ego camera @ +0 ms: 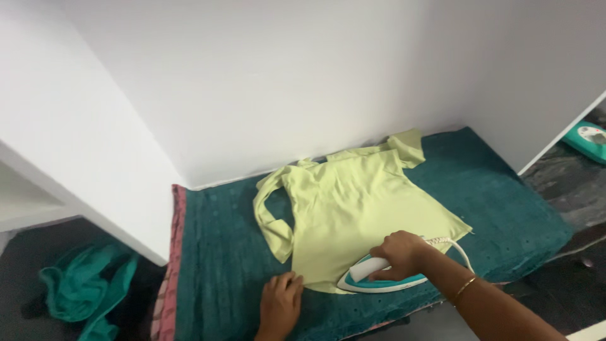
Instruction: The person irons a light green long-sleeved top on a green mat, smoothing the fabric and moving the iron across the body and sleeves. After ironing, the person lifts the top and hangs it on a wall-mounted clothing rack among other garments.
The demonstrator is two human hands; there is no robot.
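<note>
Nearest the camera, the left hand [279,304] lies flat with fingers together, pinning the near hem of a pale green top [353,208] against the teal cloth [221,265] beneath it. Just to its right, the right hand [401,254] is closed around the handle of a white and teal iron [379,280] (cord trailing right), which sits on the top's near edge. The garment spreads away toward the far wall [284,82].

White walls [284,82] meet in a corner behind a dark teal cloth [505,196] spread over a low surface, with a pink edge [169,278] along its left side. Dark floor [25,265] at lower left carries a crumpled green cloth [82,290]; a white shelf [25,202] projects at the left edge.
</note>
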